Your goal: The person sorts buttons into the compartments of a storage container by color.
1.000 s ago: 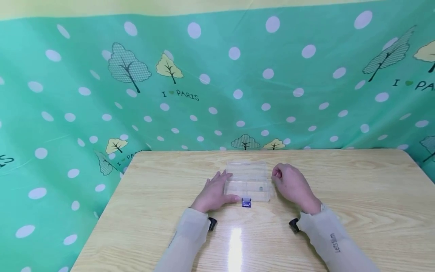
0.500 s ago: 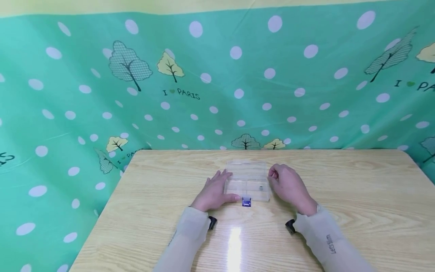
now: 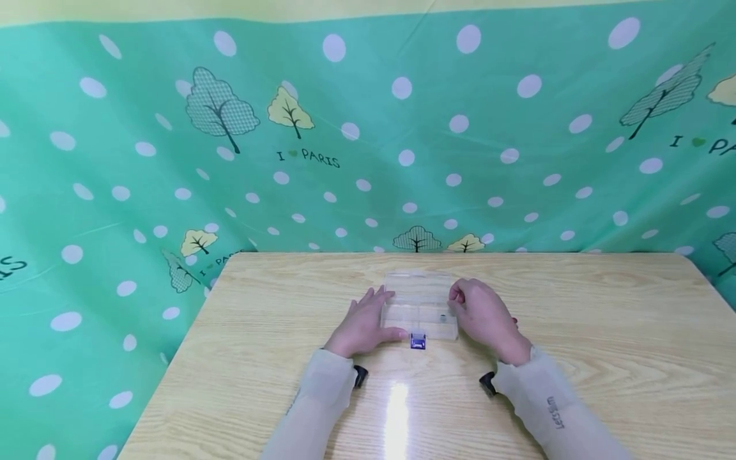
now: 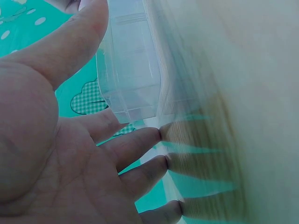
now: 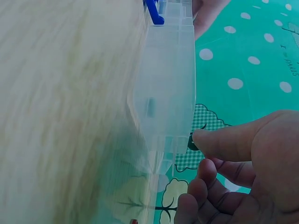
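All digits of the left hand (image 3: 363, 326) are spread: its thumb lies at the near left corner of a clear plastic box (image 3: 400, 319), its forefinger reaches along the box's left side, and in the left wrist view three other fingertips touch the worktop (image 3: 276, 319). Thumb and forefinger of the right hand (image 3: 485, 316) pinch a small dark thing (image 5: 192, 142) just beside the right side of the box, with most of it hidden by the thumb; the remaining fingers curl in toward the palm. Between the two hands the box rests flat on the worktop, toward its far edge, its nearer part split by thin walls and a blue latch (image 3: 418, 341) at the front. Inside the right front compartment lies a small dark piece (image 3: 443, 317), too small to make out. Just past the right hand, partly hidden by it, is a small red thing (image 3: 514, 321). Pale sleeves (image 3: 313, 402) with dark lettering cover both forearms, and a black device (image 3: 487, 384) sits at each wrist. A strip of light reflects off the wood-grained surface. Behind hangs a green cloth (image 3: 368, 83) with white dots, printed trees and "I PARIS" around a heart.
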The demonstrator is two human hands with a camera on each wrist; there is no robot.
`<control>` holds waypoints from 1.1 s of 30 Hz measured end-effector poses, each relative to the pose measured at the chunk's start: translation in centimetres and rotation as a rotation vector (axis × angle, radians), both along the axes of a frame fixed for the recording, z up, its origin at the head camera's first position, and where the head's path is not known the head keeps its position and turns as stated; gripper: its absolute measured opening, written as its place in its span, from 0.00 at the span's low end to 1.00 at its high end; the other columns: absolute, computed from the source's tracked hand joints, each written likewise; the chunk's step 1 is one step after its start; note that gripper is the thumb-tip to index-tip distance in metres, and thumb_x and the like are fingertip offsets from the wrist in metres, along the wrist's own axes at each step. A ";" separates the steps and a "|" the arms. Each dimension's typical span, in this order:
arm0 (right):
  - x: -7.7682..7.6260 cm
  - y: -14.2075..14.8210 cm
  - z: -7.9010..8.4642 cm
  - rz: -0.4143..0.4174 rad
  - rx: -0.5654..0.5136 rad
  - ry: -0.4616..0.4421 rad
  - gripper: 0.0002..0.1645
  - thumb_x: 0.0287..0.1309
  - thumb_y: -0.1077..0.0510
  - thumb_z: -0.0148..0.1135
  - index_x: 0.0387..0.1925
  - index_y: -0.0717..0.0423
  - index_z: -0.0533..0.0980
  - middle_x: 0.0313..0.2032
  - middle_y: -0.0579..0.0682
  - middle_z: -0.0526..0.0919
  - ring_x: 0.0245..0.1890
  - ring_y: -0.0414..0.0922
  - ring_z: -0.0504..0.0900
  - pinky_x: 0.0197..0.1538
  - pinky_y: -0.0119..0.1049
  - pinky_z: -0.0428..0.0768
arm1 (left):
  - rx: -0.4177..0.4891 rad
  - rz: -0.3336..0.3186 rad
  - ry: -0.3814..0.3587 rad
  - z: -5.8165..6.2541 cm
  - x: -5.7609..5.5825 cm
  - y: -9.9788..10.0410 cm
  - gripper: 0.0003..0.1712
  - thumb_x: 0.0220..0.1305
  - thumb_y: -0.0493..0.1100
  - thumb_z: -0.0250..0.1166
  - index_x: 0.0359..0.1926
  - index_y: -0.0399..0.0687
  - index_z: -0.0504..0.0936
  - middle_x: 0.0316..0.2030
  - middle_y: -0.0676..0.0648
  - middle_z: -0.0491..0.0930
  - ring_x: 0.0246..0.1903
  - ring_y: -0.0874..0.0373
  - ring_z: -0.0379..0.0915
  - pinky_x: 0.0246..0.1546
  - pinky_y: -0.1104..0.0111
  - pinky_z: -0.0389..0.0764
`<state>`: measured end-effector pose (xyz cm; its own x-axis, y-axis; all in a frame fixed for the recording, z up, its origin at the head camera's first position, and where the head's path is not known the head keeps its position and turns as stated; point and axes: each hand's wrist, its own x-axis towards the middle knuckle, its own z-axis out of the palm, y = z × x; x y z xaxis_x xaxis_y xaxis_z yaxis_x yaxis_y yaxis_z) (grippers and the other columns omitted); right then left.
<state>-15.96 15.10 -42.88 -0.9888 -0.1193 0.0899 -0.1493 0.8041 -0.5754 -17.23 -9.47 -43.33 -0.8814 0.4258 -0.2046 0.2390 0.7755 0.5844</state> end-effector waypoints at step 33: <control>-0.4 -0.6 -0.7 -0.003 0.004 -0.034 0.02 0.63 0.63 0.65 0.36 0.58 0.78 0.28 0.49 0.74 0.27 0.45 0.71 0.29 0.37 0.72 | -0.006 0.011 0.007 -0.5 -0.1 0.0 0.53 0.57 0.61 0.73 0.76 0.45 0.61 0.77 0.42 0.52 0.77 0.44 0.40 0.75 0.43 0.41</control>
